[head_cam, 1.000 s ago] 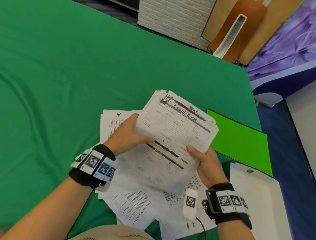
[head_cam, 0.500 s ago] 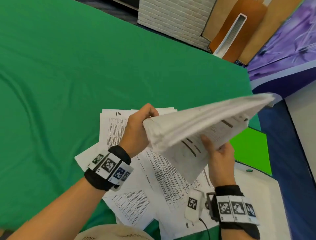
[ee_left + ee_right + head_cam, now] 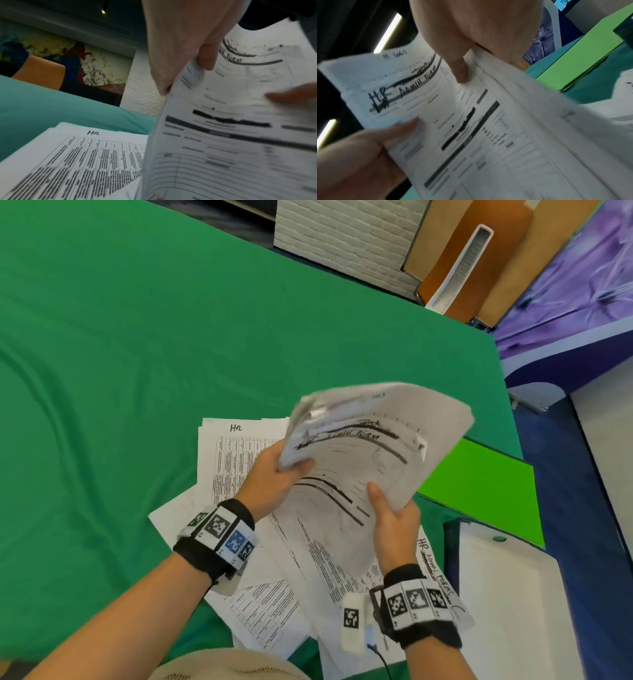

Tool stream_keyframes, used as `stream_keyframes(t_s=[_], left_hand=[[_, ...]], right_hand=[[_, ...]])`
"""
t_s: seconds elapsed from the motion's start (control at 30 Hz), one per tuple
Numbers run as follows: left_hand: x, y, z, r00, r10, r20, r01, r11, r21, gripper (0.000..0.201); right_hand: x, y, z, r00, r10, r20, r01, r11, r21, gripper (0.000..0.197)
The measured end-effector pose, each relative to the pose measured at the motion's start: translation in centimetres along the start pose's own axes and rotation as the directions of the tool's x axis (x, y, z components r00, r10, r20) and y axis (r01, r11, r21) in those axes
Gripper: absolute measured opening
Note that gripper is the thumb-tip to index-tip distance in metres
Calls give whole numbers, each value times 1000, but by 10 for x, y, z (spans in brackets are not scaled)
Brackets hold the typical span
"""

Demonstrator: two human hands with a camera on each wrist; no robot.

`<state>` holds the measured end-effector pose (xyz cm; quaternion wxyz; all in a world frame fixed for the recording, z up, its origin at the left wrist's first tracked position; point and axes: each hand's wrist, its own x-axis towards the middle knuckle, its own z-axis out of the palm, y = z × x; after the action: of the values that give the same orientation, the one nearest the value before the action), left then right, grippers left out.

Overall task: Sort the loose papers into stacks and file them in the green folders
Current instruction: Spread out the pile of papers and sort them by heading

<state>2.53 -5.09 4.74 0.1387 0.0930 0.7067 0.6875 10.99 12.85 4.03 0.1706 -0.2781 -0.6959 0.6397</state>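
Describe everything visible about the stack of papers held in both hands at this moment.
The stack of papers is a thick bundle of white printed forms, its edges uneven. The top sheet bears heavy black marker strokes and a handwritten title, partly struck through. It is lifted off the table and tilted, bowed between the grips. The left hand grips its left edge, thumb on top; the right hand holds the near lower edge, thumb on the face. More sheets lie beneath it on the green cloth.
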Motion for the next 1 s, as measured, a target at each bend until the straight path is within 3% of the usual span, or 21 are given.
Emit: stream_keyframes(t_s=[0.13,0.23,0.33,0.4,0.47,0.53,0.6,0.7,0.77,0.9,1.0], left_hand=[[0,-6,-17,995,-60,-83,51,993,-106,39],[1,-22,-31,990,-124,-61,119,990,-72,29],[1,-43,-49,975,-151,-161,147,989,-36,24],[-3,-59,-69,957,-197,-214,205,979,18,27],[-6,-78,-90,924,-281,-259,302,952,42,32],[-12,-95,-104,882,-360,-305,392,919,47,34],[-19,-110,-109,842,-418,-342,463,884,60,32],[-25,-123,-105,806,-449,-385,515,853,84,31],[-23,-124,-103,795,-450,-406,527,844,97,31],[-19,-120,-102,797,-446,-408,545,822,166,29],[-20,-120,-103,791,-458,-405,554,818,156,30]], right_hand=[[6,-20,-4,995,-40,88,40,999,1,26],[12,-18,-2,981,54,186,-44,998,-54,25],[24,8,-6,972,138,192,-102,977,-187,37],[33,37,-24,967,232,108,-153,862,-482,49],[39,71,-54,932,361,-17,-266,654,-708,64],[39,100,-81,902,418,-107,-310,455,-835,81],[34,116,-94,893,416,-170,-337,370,-865,88],[24,121,-95,878,446,-176,-348,342,-873,86],[20,117,-91,863,492,-114,-318,353,-880,79],[15,95,-81,841,523,136,-201,537,-819,43],[15,79,-75,783,544,301,-181,664,-726,16]])
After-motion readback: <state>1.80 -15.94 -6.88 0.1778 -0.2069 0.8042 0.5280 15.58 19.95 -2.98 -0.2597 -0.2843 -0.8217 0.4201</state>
